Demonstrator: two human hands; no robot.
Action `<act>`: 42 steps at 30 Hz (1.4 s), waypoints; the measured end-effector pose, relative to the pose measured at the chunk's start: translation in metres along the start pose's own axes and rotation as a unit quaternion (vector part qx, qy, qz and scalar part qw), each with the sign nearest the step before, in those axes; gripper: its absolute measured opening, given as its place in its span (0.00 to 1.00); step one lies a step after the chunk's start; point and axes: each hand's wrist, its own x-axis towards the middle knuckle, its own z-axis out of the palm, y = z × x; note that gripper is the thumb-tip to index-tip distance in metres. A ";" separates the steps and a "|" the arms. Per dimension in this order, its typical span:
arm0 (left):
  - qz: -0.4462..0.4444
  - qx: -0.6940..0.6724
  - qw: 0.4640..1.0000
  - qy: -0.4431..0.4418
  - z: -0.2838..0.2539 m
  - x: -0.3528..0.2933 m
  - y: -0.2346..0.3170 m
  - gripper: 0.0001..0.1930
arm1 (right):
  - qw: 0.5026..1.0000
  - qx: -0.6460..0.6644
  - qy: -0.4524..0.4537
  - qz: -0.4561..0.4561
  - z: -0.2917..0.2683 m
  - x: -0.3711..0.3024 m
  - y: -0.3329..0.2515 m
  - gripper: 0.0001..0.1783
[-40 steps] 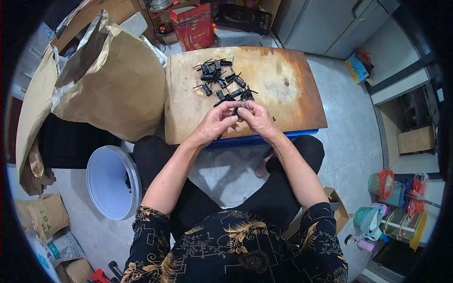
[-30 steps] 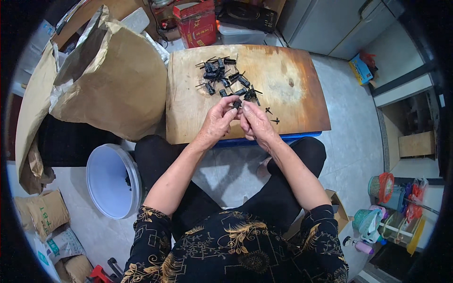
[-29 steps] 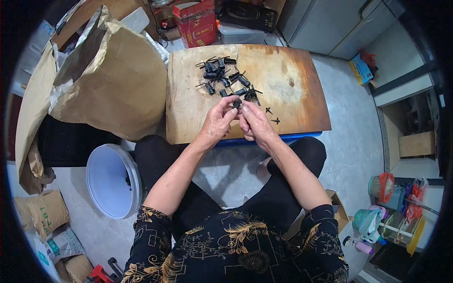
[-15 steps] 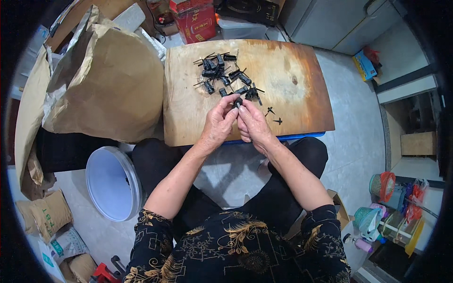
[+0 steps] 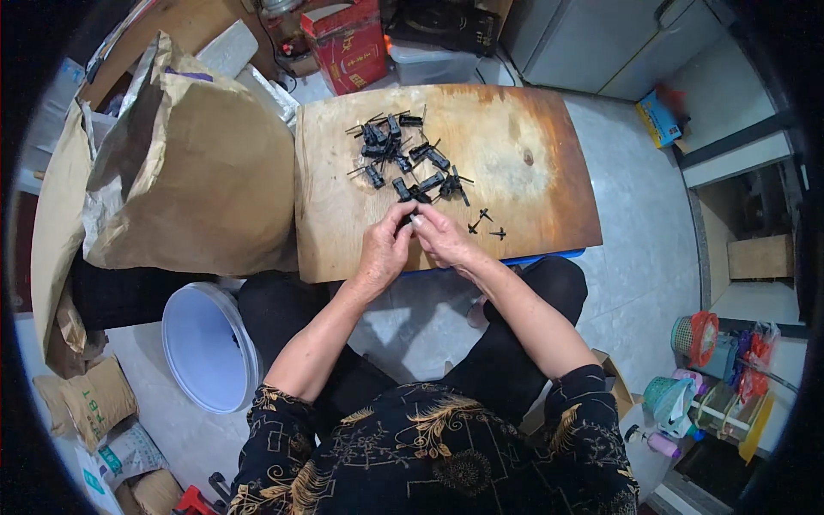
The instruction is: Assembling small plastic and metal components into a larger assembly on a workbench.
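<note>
1. Here, just above the middle of the frame, the left hand (image 5: 384,251) and right hand (image 5: 446,239) are closed, fingertips together, pinching a small dark piece (image 5: 409,219); the fingers hide most of its shape.
2. Just beyond the fingertips, upper centre, lie glossy black parts (image 5: 375,137), blocky and plastic-looking, with thin rods sticking out at angles.
3. Right of the hands rest three little black cross-shaped pieces (image 5: 499,233).
4. All these loose parts lie on a wooden bench (image 5: 536,202), its grain pale at left and stained rusty brown toward the right.
5. Upper left, a creased brown paper sack (image 5: 202,172) gapes open; below it stands a smooth white round tub (image 5: 250,343).
6. At the top, a red cardboard box (image 5: 348,53) bears gold printing; lower left, a tan bag (image 5: 99,399) carries green lettering.
</note>
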 end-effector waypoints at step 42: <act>0.047 0.075 0.980 -0.177 -0.041 -0.070 0.121 0.38 | 0.984 -0.061 -0.038 -0.165 0.025 -0.096 -0.035 0.12</act>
